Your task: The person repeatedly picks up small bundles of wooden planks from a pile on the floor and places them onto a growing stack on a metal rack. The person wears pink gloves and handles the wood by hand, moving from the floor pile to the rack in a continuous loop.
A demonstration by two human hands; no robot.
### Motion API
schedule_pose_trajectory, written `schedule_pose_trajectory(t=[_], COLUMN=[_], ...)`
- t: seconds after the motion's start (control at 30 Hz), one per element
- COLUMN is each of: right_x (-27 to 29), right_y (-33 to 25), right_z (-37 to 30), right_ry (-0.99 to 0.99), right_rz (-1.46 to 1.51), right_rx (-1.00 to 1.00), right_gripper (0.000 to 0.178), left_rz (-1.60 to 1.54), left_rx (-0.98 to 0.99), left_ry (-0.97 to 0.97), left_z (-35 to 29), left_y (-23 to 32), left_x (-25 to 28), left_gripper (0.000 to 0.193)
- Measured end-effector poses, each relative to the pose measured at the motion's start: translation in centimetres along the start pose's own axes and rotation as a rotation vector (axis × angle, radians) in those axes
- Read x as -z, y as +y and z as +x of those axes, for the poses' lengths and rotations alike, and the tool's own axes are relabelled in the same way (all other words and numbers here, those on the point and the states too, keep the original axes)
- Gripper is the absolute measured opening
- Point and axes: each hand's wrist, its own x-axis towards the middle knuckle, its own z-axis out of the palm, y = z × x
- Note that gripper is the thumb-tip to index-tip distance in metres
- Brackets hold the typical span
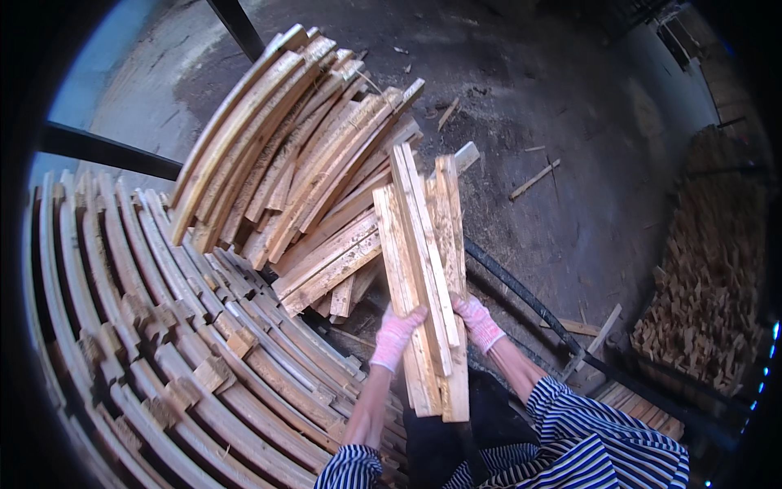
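Observation:
A bundle of rough wooden slats [423, 261] is held upright in front of my body, with their far ends fanned a little apart. My left hand [397, 335], in a pink-white knit glove, is closed round the bundle's left side. On the opposite side my right hand [477, 321], gloved alike, grips the edge of the slats. The fingers of both hands are partly hidden behind the wood. Just beyond and left of the bundle lies a loose heap of similar slats [293, 155], piled at an angle.
Stacked rows of slats with small spacer blocks [213, 375] fill the left side. A black metal bar [513, 281] runs past my right arm. Wood scraps [533, 179] litter the dark floor [562, 98]. At the far right stands a large mass of wood pieces [700, 285].

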Motion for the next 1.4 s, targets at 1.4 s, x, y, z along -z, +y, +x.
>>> schedule_pose_trajectory(t=[1.4], right_x=[-37.3], right_y=[2.1], right_z=[-67.9], right_ry=[-2.031], right_rz=[-1.169], right_rx=[1.241], right_gripper=[0.076], left_rz=[0.337], left_rx=[-0.348], left_ry=[2.207], left_z=[-76.1], left_y=[-12.5], left_x=[-15.1], left_gripper=[0.061])
